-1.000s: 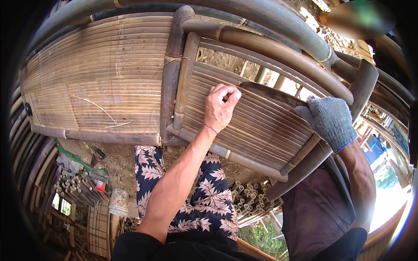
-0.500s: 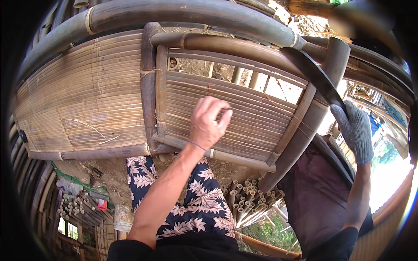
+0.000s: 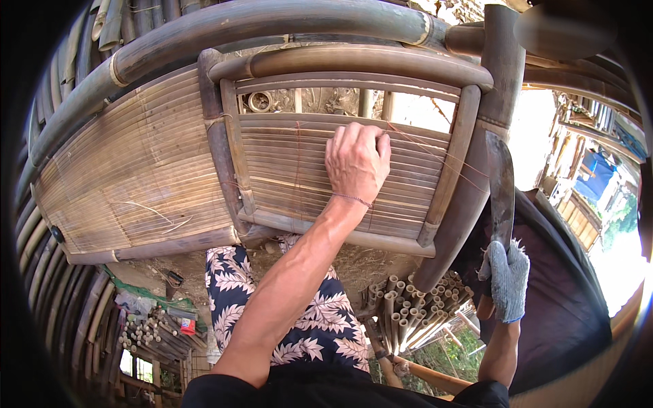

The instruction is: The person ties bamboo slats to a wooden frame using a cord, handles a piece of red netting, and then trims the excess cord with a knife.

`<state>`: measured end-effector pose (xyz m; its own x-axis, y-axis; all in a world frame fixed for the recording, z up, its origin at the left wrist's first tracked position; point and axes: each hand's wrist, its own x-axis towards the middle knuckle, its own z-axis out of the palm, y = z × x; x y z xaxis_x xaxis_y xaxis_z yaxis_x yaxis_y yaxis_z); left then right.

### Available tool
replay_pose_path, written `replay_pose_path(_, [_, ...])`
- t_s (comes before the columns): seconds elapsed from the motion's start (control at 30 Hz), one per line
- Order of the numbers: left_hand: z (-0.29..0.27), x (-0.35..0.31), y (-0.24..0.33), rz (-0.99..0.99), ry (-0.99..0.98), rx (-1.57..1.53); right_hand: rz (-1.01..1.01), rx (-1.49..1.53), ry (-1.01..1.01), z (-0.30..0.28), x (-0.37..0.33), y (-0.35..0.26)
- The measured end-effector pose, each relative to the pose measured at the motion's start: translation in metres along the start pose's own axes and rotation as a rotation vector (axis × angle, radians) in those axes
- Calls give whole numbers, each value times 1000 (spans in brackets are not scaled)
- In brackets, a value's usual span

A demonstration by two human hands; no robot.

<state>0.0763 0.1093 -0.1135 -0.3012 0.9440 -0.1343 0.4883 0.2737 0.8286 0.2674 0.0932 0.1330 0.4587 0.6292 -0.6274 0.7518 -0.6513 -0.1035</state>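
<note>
My bare left hand [image 3: 357,160] is closed, its fingers curled down at the upper part of a panel of bamboo slats [image 3: 272,163]. What its fingertips hold, if anything, is hidden. Thin reddish cord [image 3: 422,146] runs across these slats to the right of the hand. A bamboo frame [image 3: 449,166] surrounds the panel, with a gap along its top. In a grey knit glove, my right hand [image 3: 509,280] grips a machete by its wooden handle. The dark machete blade [image 3: 502,194] points upward beside the thick bamboo post [image 3: 469,197].
A wider slatted bamboo surface [image 3: 136,163] adjoins on the left, with loose strips on it. A thick bent bamboo pole [image 3: 258,20] arches along the far side. Bundled cut bamboo tubes [image 3: 415,306] stand below. Dark cloth [image 3: 551,272] hangs at right.
My right hand has lowered and moved left; the machete has swung from slanting over the post to upright beside it. My left hand has shifted right and up over the slats.
</note>
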Motion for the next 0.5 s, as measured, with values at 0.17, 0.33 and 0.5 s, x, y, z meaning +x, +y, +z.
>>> replay_pose_path(0.17, [4, 6, 11, -40, -43, 85, 18, 30, -13, 8, -12, 26])
replay_pose_path(0.33, [12, 6, 13, -19, -131, 266, 16, 38, -54, 21, -15, 42])
replay_pose_path(0.5, [14, 2, 5, -39, -94, 264, -10, 48, -92, 31, -19, 49])
